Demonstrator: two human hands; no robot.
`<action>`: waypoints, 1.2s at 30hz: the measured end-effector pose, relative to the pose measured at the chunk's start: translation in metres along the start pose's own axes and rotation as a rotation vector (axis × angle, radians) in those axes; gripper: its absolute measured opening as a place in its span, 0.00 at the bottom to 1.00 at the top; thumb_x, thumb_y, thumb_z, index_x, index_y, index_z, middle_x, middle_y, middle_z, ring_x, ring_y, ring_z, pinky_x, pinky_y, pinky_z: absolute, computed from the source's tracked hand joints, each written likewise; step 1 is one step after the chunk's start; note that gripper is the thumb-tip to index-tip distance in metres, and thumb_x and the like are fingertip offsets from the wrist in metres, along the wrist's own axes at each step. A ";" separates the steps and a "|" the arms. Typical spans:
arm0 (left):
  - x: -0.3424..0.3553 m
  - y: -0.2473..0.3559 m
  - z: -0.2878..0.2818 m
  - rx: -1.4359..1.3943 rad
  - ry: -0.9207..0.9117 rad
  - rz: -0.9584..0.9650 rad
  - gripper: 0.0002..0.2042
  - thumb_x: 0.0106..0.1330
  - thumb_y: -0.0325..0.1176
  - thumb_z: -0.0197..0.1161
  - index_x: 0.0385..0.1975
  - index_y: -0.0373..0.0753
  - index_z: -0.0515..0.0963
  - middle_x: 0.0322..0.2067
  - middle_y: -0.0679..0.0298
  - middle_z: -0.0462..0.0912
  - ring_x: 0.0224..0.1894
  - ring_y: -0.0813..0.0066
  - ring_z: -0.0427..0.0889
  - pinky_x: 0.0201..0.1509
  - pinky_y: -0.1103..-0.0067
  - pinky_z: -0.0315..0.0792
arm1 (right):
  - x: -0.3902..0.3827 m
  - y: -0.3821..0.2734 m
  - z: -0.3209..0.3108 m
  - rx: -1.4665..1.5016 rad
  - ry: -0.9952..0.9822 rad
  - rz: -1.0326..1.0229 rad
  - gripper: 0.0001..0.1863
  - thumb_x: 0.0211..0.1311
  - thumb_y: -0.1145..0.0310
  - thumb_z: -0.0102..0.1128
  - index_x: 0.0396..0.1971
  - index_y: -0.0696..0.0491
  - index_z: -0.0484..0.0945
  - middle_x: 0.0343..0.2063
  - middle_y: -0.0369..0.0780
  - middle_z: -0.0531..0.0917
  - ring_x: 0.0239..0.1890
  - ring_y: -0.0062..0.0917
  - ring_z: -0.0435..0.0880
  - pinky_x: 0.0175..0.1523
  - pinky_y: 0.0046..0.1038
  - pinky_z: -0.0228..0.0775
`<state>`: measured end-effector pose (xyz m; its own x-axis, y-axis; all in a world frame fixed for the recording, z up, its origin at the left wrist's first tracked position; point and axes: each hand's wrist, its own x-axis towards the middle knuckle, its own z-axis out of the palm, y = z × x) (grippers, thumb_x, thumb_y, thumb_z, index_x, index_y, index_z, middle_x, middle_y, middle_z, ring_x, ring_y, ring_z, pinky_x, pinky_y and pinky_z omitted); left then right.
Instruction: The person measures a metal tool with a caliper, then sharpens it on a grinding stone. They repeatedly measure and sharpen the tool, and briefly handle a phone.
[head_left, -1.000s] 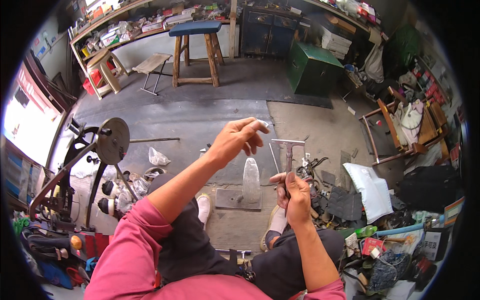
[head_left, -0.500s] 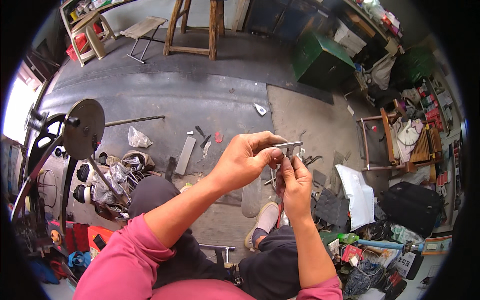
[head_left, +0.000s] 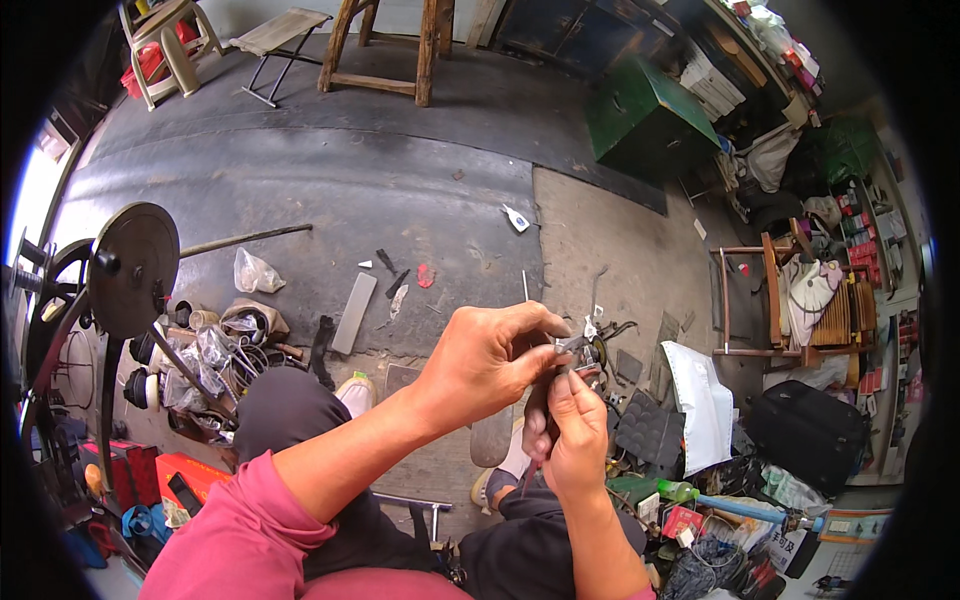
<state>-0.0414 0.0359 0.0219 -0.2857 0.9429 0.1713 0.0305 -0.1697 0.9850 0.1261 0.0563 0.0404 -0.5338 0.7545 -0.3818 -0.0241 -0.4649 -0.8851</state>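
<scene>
My left hand (head_left: 490, 355) is closed in a pinch at mid-picture, its thumb and forefinger on a small grey metal piece (head_left: 571, 344). Just below and to the right, my right hand (head_left: 575, 425) is curled with its thumb up, almost touching the left fingertips. Something thin and reddish (head_left: 531, 468) shows under the right fingers; most of what that hand grips is hidden. A thin upright metal strip (head_left: 525, 286) sticks up behind my left hand; whether it belongs to the held piece cannot be told.
A wheel-like disc on a black machine (head_left: 135, 270) stands at left, beside tangled cables and plastic bags (head_left: 215, 350). A grey flat block (head_left: 354, 313) and small white bottle (head_left: 516, 218) lie on the floor. At right are a white sheet (head_left: 700, 405), black bag (head_left: 808, 430) and green box (head_left: 650, 120).
Both hands have come lower and nearer, and the flat metal bar seen between them has turned out of its level pose. The whole view has shifted slightly.
</scene>
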 end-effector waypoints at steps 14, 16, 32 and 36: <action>-0.013 -0.003 0.006 0.027 -0.003 0.061 0.09 0.64 0.31 0.74 0.41 0.36 0.87 0.24 0.66 0.85 0.24 0.86 0.77 0.29 0.82 0.72 | -0.016 0.002 0.003 0.113 -0.090 0.102 0.17 0.85 0.55 0.45 0.42 0.54 0.73 0.18 0.34 0.72 0.11 0.13 0.64 0.16 0.19 0.57; -0.013 -0.002 0.006 -0.005 -0.019 0.055 0.10 0.65 0.34 0.73 0.40 0.36 0.87 0.24 0.66 0.86 0.25 0.86 0.79 0.30 0.82 0.73 | -0.015 0.004 0.003 0.096 -0.072 0.087 0.17 0.85 0.55 0.46 0.42 0.54 0.73 0.18 0.33 0.72 0.11 0.13 0.63 0.16 0.19 0.56; -0.006 -0.008 -0.005 -0.464 -0.190 -0.226 0.11 0.77 0.35 0.63 0.46 0.34 0.85 0.34 0.66 0.87 0.33 0.84 0.81 0.39 0.81 0.76 | -0.014 0.006 0.002 -0.082 0.006 -0.125 0.21 0.84 0.53 0.48 0.44 0.58 0.79 0.19 0.29 0.70 0.16 0.10 0.60 0.21 0.17 0.51; -0.008 -0.005 -0.003 -0.255 -0.185 -0.137 0.13 0.78 0.37 0.62 0.51 0.35 0.85 0.38 0.67 0.88 0.37 0.85 0.80 0.43 0.82 0.76 | -0.013 0.006 0.003 -0.103 0.016 -0.144 0.19 0.83 0.55 0.51 0.43 0.57 0.79 0.20 0.28 0.70 0.18 0.09 0.62 0.22 0.17 0.52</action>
<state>-0.0423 0.0282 0.0151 -0.0917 0.9939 0.0617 -0.2437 -0.0825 0.9663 0.1301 0.0420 0.0407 -0.5175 0.8176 -0.2525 -0.0121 -0.3021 -0.9532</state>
